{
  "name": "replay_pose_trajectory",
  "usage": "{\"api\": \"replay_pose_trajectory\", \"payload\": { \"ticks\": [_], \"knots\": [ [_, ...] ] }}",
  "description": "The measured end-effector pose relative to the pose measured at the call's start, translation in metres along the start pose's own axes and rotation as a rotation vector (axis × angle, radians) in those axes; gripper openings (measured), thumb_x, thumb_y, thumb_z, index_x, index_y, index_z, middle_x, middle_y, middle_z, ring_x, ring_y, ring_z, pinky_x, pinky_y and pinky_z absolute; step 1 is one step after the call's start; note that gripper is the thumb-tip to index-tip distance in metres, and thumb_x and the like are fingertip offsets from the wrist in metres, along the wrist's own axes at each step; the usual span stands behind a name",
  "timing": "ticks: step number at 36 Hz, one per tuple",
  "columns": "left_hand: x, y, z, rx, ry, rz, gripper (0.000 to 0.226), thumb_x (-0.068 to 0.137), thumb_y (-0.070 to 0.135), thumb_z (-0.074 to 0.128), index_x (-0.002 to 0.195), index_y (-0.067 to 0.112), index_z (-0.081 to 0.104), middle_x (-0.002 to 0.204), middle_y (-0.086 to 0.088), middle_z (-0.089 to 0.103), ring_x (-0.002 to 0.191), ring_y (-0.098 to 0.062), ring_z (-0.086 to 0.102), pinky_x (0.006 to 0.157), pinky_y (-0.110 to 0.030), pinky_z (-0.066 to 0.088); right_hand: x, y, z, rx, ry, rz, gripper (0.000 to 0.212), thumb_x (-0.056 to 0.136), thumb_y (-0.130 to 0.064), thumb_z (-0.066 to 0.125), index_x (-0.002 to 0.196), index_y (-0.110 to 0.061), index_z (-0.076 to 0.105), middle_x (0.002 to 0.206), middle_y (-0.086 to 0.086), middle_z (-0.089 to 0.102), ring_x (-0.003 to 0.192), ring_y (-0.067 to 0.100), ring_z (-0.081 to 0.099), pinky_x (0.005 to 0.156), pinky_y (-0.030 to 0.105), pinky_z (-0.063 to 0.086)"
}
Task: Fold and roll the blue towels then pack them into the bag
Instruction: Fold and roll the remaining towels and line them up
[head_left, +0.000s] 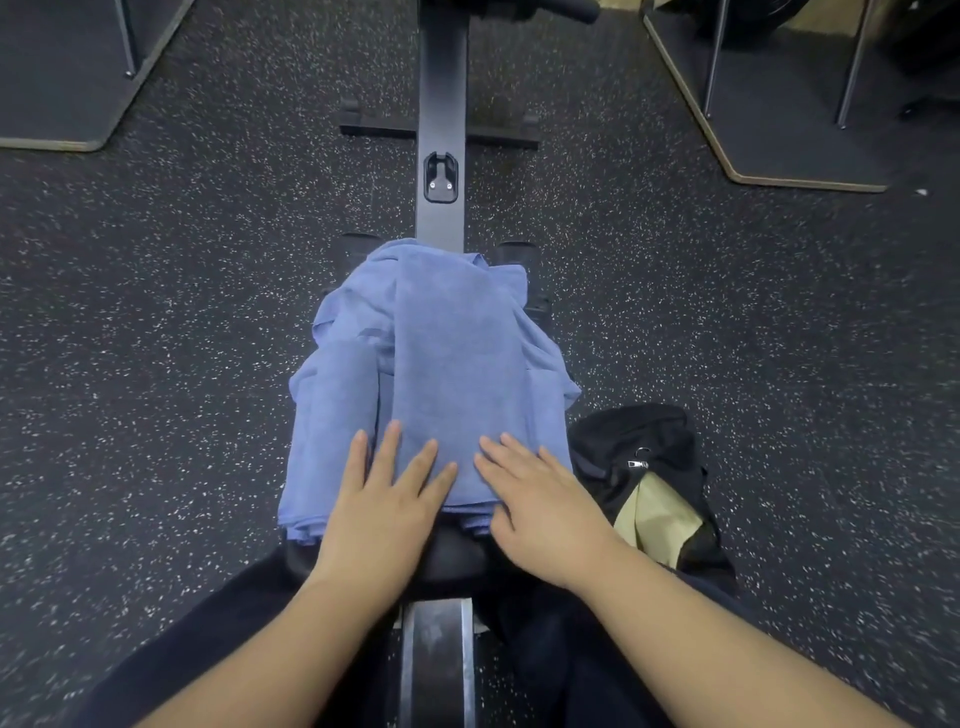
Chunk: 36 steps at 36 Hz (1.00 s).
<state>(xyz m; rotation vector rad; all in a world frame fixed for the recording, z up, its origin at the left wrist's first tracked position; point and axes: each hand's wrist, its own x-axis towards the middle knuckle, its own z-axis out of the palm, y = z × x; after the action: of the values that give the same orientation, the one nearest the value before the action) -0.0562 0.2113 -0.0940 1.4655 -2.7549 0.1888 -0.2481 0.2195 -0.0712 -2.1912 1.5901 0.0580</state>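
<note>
A blue towel (457, 353) folded into a long strip lies lengthwise on a pile of other blue towels (332, 415) on the black seat of a rowing machine. My left hand (387, 499) rests flat on the strip's near left end with straight fingers. Beside it, my right hand (540, 504) lies flat on the near right end. A black bag (644, 467) with a zip sits on the floor to the right of the seat, gaping open with a pale yellow lining or cloth (660, 519) showing inside.
The machine's dark rail (441, 104) runs away from me down the middle, with a cross foot (374, 127) on the speckled rubber floor. Raised platforms with metal legs stand at far left (67, 93) and far right (779, 114). My dark trouser legs flank the rail.
</note>
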Motion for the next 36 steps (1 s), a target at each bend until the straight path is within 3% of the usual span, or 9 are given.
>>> {"api": "replay_pose_trajectory", "payload": {
  "ticks": [3, 7, 9, 13, 18, 28, 30, 32, 36],
  "knots": [
    [0.002, 0.0, -0.001, 0.019, 0.061, 0.041, 0.046, 0.078, 0.016, 0.037, 0.105, 0.01, 0.074, 0.112, -0.013, 0.07, 0.112, -0.04, 0.062, 0.108, -0.058, 0.013, 0.0, -0.008, 0.004, -0.01, 0.046, 0.009, 0.08, 0.077, -0.046, 0.016, 0.148, -0.014, 0.034, 0.159, -0.002, 0.02, 0.147, 0.015, 0.013, 0.111, 0.031, -0.009],
    [0.008, 0.002, 0.0, 0.003, 0.127, 0.063, 0.035, 0.079, 0.016, 0.041, 0.09, 0.009, 0.074, 0.097, -0.008, 0.072, 0.099, -0.032, 0.068, 0.105, -0.059, 0.023, 0.005, -0.01, 0.012, -0.153, 0.2, -0.011, 0.059, 0.063, -0.045, 0.078, 0.111, -0.012, 0.071, 0.123, 0.001, 0.066, 0.116, 0.019, 0.061, 0.097, 0.038, 0.045],
    [0.01, 0.002, 0.001, -0.036, 0.172, 0.044, 0.029, 0.08, 0.016, 0.045, 0.085, 0.011, 0.073, 0.087, -0.004, 0.071, 0.09, -0.027, 0.07, 0.106, -0.056, 0.025, 0.007, -0.012, 0.015, -0.155, 0.247, -0.047, 0.062, 0.051, -0.044, 0.088, 0.103, -0.014, 0.074, 0.113, -0.001, 0.07, 0.108, 0.017, 0.066, 0.089, 0.036, 0.052],
    [0.012, 0.0, -0.001, -0.14, 0.232, -0.034, 0.027, 0.08, 0.016, 0.045, 0.086, 0.014, 0.071, 0.075, -0.001, 0.068, 0.07, -0.023, 0.067, 0.105, -0.051, 0.027, 0.012, -0.01, 0.019, -0.21, 0.391, -0.106, 0.046, 0.057, -0.027, 0.086, 0.1, -0.015, 0.074, 0.104, -0.002, 0.072, 0.101, 0.018, 0.068, 0.09, 0.038, 0.052],
    [0.012, -0.003, -0.007, -0.174, 0.175, -0.083, 0.026, 0.077, 0.018, 0.041, 0.079, 0.015, 0.066, 0.068, 0.0, 0.063, 0.059, -0.023, 0.06, 0.104, -0.048, 0.026, 0.012, -0.002, 0.016, -0.267, 0.469, -0.131, 0.034, 0.072, -0.017, 0.037, 0.084, -0.018, 0.068, 0.084, -0.001, 0.06, 0.08, 0.023, 0.06, 0.087, 0.031, 0.034],
    [0.008, -0.022, -0.006, -0.182, -0.012, -0.089, 0.024, 0.073, 0.016, 0.038, 0.076, 0.018, 0.062, 0.067, 0.002, 0.055, 0.056, -0.023, 0.061, 0.102, -0.046, 0.024, 0.006, 0.012, -0.003, -0.121, 0.347, -0.1, 0.025, 0.069, -0.01, 0.043, 0.083, -0.018, 0.063, 0.07, -0.003, 0.055, 0.063, 0.024, 0.057, 0.069, 0.028, 0.03],
    [0.008, -0.029, -0.007, -0.183, -0.031, -0.085, 0.003, 0.074, 0.017, 0.058, 0.073, 0.018, 0.06, 0.063, 0.004, 0.055, 0.057, -0.023, 0.062, 0.102, -0.045, 0.022, 0.007, 0.017, -0.004, -0.12, 0.32, -0.072, 0.019, 0.066, -0.006, 0.061, 0.08, -0.018, 0.062, 0.069, -0.002, 0.056, 0.063, 0.025, 0.057, 0.07, 0.028, 0.029],
    [0.009, -0.031, -0.007, -0.184, -0.049, -0.111, 0.026, 0.06, 0.017, 0.085, 0.07, 0.018, 0.06, 0.061, 0.004, 0.058, 0.062, -0.023, 0.064, 0.101, -0.045, 0.021, 0.009, 0.022, -0.001, -0.1, 0.297, -0.051, 0.016, 0.066, -0.013, 0.072, 0.079, -0.018, 0.063, 0.069, -0.002, 0.056, 0.064, 0.025, 0.059, 0.07, 0.029, 0.03],
    [0.011, -0.031, -0.008, -0.177, -0.047, -0.141, 0.033, 0.054, 0.019, 0.092, 0.067, 0.018, 0.062, 0.062, 0.004, 0.06, 0.072, -0.023, 0.065, 0.1, -0.046, 0.021, 0.011, 0.022, 0.005, -0.069, 0.303, -0.027, 0.016, 0.07, -0.026, 0.077, 0.076, -0.018, 0.064, 0.073, -0.003, 0.056, 0.069, 0.023, 0.059, 0.07, 0.029, 0.042]
  ]
}}
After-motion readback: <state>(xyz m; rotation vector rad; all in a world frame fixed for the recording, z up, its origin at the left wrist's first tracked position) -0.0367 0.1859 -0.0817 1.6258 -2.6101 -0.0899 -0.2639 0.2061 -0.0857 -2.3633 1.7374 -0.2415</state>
